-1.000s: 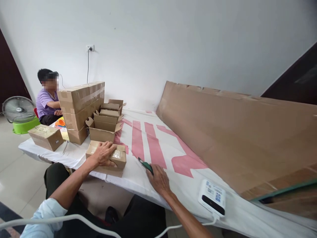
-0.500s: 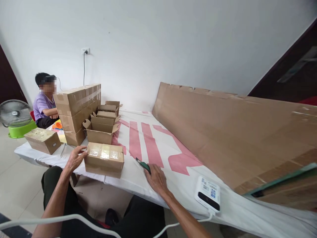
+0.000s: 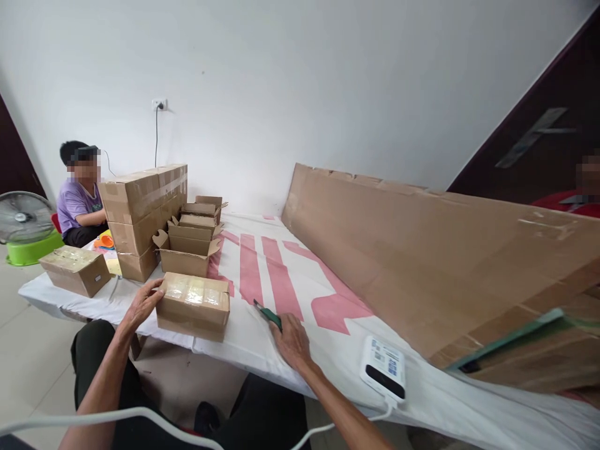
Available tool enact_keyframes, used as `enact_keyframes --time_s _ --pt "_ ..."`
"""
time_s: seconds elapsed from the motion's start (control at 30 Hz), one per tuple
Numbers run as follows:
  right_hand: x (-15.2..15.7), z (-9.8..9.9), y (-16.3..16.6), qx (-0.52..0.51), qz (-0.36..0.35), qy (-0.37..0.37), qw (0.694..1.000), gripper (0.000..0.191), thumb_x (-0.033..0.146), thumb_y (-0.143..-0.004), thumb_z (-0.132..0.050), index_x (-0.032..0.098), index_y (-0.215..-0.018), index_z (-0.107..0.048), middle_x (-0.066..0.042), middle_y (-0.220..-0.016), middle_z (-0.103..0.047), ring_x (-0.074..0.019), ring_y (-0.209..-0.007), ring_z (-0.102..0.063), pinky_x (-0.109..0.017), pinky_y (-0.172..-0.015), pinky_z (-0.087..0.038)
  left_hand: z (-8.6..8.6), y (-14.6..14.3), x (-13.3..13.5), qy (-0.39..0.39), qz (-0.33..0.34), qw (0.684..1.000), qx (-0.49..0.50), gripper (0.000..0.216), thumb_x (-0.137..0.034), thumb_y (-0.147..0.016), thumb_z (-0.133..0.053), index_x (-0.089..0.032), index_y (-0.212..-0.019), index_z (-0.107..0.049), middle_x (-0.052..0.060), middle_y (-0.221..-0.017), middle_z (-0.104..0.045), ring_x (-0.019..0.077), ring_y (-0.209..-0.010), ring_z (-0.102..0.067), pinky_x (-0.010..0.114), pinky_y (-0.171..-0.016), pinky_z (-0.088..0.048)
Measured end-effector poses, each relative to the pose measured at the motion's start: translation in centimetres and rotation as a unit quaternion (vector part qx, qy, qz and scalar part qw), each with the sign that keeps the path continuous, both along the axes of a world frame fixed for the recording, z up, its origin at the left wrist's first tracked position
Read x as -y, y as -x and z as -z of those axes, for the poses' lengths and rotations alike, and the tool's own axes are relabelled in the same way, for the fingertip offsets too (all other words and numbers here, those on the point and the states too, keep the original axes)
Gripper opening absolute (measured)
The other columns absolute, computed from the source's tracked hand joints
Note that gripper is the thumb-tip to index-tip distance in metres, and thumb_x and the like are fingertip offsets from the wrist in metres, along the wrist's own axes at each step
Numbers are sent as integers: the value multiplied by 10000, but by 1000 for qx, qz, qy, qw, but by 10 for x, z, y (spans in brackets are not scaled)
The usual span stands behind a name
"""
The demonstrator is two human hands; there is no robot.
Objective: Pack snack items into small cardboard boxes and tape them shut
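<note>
A taped cardboard box (image 3: 193, 302) lies on the white cloth at the table's near edge. My left hand (image 3: 142, 304) rests against the box's left end, fingers spread on its side. My right hand (image 3: 291, 339) lies on the cloth to the right of the box, closed around a green-handled cutter (image 3: 269, 315) whose tip points toward the box.
Open small cartons (image 3: 188, 245) and a stack of sealed boxes (image 3: 140, 215) stand behind. Another taped box (image 3: 75, 269) sits at the far left corner. A long cardboard sheet (image 3: 422, 262) leans on the right. A white power bank (image 3: 383, 367) with cable lies near the edge. A seated person (image 3: 77, 197) is beyond the table.
My left hand slid off the top of the box to its left end. The box now sits squarer to the table edge. My right hand stayed put with the cutter.
</note>
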State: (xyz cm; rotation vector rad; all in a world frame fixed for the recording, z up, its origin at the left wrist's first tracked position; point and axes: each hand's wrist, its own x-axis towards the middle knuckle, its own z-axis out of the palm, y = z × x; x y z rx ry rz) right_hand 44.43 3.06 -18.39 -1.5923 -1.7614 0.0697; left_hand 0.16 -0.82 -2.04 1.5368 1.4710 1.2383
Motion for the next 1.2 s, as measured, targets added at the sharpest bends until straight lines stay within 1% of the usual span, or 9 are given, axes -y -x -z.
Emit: enact_keyframes --time_s 0.1,0.2,0.3,0.37,0.67,0.8,0.9,1.1,1.2 --pt "2 -14 25 -145 -4 24 989 364 592 -961 -473 253 -953 -607 -99 -907 -714 -320 -905 -681 -429 -808 -516 -1 1 -1 18 -10 1000 8 716 -680 -733 -740 -184 -1246 -787 156 -1312 -787 381 -1159 -722 435 -885 -615" --pt "7 -35 69 -315 -77 76 943 554 777 -900 -534 238 -992 -628 -92 -906 -758 -305 -872 -714 -411 -765 -549 -4 3 1 41 -9 999 29 678 -648 -757 -706 -182 -1245 -771 147 -1286 -793 376 -1185 -712 425 -863 -616" --pt "13 -58 109 -439 -141 115 880 608 805 -879 -576 218 -1025 -643 -134 -1032 -794 -296 -915 -748 -416 -767 -599 -8 3 3 47 -11 998 44 622 -621 -757 -703 -186 -1195 -774 135 -1236 -806 367 -1175 -716 420 -858 -611" --pt "16 -70 124 -469 -147 110 864 589 781 -866 -636 214 -1025 -661 -132 -1039 -797 -292 -915 -754 -410 -755 -614 -10 4 4 51 -12 997 51 593 -604 -737 -724 -187 -1154 -780 128 -1177 -818 358 -1130 -729 422 -854 -607" --pt "25 -85 118 -440 -136 90 883 490 727 -883 -646 242 -951 -631 -107 -1004 -813 -280 -882 -729 -385 -739 -591 -2 2 8 48 -12 999 21 437 -532 -695 -781 -196 -976 -780 70 -940 -798 241 -846 -699 344 -754 -529" --pt "27 -85 118 -432 -126 79 889 479 714 -883 -645 246 -983 -638 -103 -999 -815 -288 -894 -724 -397 -762 -583 -4 -4 10 25 3 1000 11 386 -467 -697 -786 -185 -961 -771 64 -958 -779 199 -774 -659 312 -707 -505" --pt "29 -83 116 -429 -118 75 893 470 694 -898 -637 243 -1029 -654 -106 -1018 -813 -305 -946 -723 -410 -803 -578 -4 -4 10 22 19 999 17 465 -475 -695 -802 -178 -1052 -786 90 -1069 -778 204 -809 -677 311 -711 -514" --pt "30 -77 114 -415 -115 76 900 534 737 -920 -591 231 -1079 -649 -116 -1070 -800 -304 -1001 -709 -401 -852 -557 7 -3 10 84 73 990 89 734 -627 -730 -834 -199 -1317 -729 137 -1118 -814 313 -1026 -743 361 -793 -547" --pt "29 -72 114 -410 -110 74 902 524 729 -932 -569 236 -1098 -633 -108 -1094 -791 -292 -1013 -706 -392 -869 -547 8 -6 8 94 80 987 106 806 -677 -706 -849 -193 -1338 -719 149 -1141 -816 335 -1076 -742 373 -826 -550"
